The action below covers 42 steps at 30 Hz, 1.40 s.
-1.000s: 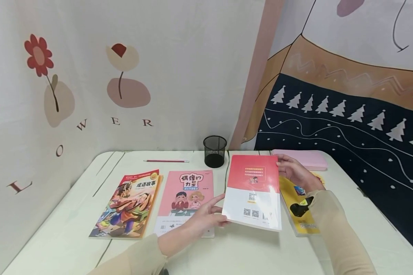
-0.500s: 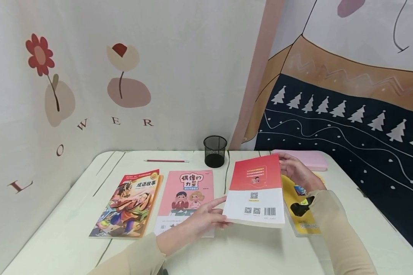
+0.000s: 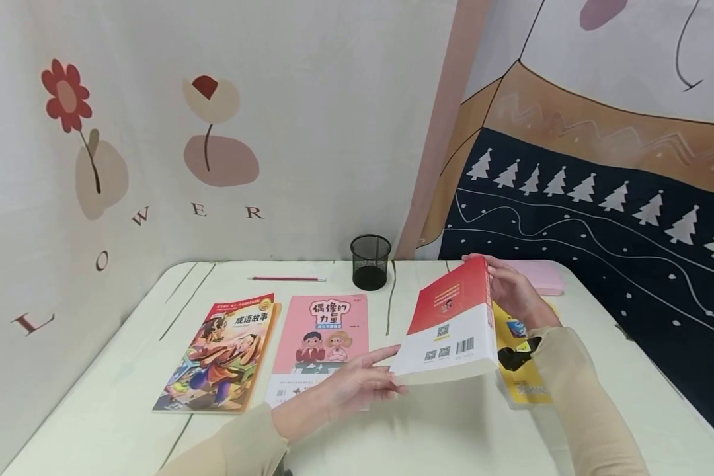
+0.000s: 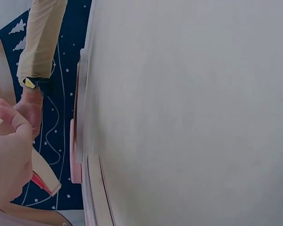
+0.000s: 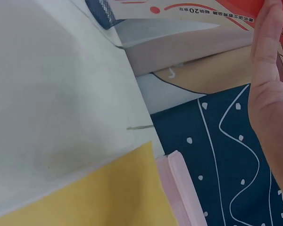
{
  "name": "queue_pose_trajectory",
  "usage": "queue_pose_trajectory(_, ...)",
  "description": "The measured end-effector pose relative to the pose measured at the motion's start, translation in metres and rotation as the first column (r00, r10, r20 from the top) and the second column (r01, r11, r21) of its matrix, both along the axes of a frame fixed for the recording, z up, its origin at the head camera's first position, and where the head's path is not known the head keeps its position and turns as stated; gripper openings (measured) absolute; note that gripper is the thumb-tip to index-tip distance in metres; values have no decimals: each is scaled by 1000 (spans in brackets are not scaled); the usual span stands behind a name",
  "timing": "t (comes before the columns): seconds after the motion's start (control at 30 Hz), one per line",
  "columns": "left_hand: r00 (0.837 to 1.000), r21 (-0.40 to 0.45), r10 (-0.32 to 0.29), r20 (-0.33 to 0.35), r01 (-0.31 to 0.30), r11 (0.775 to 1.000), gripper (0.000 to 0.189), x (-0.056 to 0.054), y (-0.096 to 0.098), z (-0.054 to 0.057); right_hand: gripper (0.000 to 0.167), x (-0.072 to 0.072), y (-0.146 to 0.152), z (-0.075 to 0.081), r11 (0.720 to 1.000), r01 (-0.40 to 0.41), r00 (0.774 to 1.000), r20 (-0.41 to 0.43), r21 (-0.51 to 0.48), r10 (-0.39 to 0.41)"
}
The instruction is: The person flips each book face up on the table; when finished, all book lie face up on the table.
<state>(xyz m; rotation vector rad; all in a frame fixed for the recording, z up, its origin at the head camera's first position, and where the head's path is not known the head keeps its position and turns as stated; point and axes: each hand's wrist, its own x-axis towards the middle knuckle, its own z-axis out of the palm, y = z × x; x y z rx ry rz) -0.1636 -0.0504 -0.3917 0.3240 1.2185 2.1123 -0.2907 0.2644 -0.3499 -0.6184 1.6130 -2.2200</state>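
A thick book with a red and white back cover is tilted in the air above the right half of the table, its spine towards the right. At its lower left corner my left hand grips it; the far fingers are partly hidden underneath. My right hand holds the upper right corner by the red edge. In the right wrist view, the fingers of the right hand lie against the book's red cover. The left wrist view shows only part of the left hand and of the book.
A comic-style storybook and a pink book lie at left and centre. A yellow book lies under the right forearm. Behind stand a black mesh pen cup, a pencil and a pink case.
The book's right side and far edge have risen, tilting it so that its bottom edge and spine now show. My right hand has lifted slightly; the left stays near the same place.
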Motion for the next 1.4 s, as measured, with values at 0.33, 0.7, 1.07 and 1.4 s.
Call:
queue_pose_trajectory(0.33, 997, 64, -51, 62, 47, 997, 52, 1, 2, 3, 36, -1, -5, 5, 991, -34, 999, -10, -126, 33)
queue_pose_trajectory(0.7, 995, -94, 92, -32, -94, 991, 44, 10, 10, -3, 30, -5, -7, 4, 987, -13, 998, -61, -163, 3)
queue_pose_trajectory(1.07, 973, -209, 226, -54, -232, 950, 23, 16, 15, -7, 21, -3, -12, 6, 993, 112, 992, -56, -38, -114)
queue_pose_trajectory(1.4, 965, -350, 149, -217, -219, 911, 30, 17, 17, -5, 22, -4, -22, 12, 935, 301, 953, -34, 185, -300)
